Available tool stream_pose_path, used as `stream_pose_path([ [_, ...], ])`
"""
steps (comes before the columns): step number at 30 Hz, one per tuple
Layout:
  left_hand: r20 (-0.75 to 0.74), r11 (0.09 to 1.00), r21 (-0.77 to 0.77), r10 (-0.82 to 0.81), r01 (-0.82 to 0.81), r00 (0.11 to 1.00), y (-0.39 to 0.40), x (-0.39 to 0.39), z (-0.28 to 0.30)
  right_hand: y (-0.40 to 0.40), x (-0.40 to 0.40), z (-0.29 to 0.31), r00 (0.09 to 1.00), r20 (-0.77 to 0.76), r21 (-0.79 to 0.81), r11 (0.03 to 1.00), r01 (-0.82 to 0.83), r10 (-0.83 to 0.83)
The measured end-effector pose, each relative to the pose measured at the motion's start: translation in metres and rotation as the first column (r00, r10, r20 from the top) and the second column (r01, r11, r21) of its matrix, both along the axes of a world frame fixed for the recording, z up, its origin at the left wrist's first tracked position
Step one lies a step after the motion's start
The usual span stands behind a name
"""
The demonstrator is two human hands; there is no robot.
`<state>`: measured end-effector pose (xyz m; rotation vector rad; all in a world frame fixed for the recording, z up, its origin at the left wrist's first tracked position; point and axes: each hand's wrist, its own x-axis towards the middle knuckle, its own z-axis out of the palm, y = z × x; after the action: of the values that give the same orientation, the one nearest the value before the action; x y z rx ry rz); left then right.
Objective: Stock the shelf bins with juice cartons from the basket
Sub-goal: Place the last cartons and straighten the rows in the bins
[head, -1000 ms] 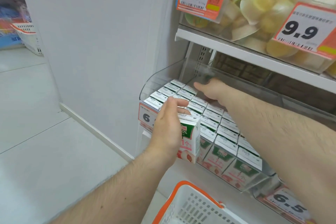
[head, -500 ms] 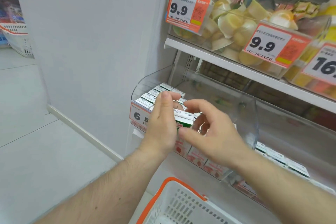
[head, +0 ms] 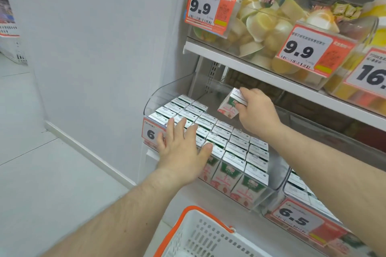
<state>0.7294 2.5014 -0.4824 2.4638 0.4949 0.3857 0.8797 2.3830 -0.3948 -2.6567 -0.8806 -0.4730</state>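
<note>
— Nearest?
— The basket point(head: 200, 233), white with an orange rim, at the bottom.
— And the left hand point(head: 181, 148)?
— Fingers spread flat, seemingly resting on the front cartons point(head: 236, 152) in the bin point(head: 167, 92).
— The right hand point(head: 258, 113)?
— Farther back, pinching one tilted carton point(head: 229, 105) above the bin's rear rows.

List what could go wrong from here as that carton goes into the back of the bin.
1. The right hand pinches the tilted juice carton by its top end only; it could slip and fall on the packed rows.
2. The clear bin looks nearly full, so forcing the carton in may topple its neighbours.
3. The left hand lies flat on the front cartons; pressing could dent them.
</note>
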Motion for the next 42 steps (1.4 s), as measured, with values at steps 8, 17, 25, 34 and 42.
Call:
stream_pose_path([
  [8, -0.011, 0.999, 0.041, 0.03, -0.03, 0.999, -0.003, 0.007, -0.007, 0.04, 0.055, -0.028, 0.891, -0.45, 0.033, 0.996, 0.084, -0.061],
  [17, -0.013, 0.998, 0.02, 0.054, -0.053, 0.998, -0.006, 0.013, -0.007, 0.058, 0.067, -0.039, 0.804, -0.592, 0.055, 0.993, 0.1, -0.049],
  [25, 0.053, 0.997, -0.01, 0.083, -0.083, 0.995, -0.009, 0.013, -0.009, 0.06, 0.065, -0.043, 0.757, -0.65, 0.022, 0.993, 0.113, -0.072],
  [34, 0.281, 0.997, 0.073, -0.006, -0.016, 0.96, -0.032, -0.005, 0.0, 0.042, 0.03, -0.03, 0.945, -0.289, -0.01, 0.987, 0.157, -0.154],
  [42, 0.284, 0.981, 0.063, -0.193, 0.182, 0.939, -0.067, -0.033, -0.005, -0.036, -0.061, -0.021, 1.0, -0.009, 0.294, 0.955, 0.029, -0.028],
])
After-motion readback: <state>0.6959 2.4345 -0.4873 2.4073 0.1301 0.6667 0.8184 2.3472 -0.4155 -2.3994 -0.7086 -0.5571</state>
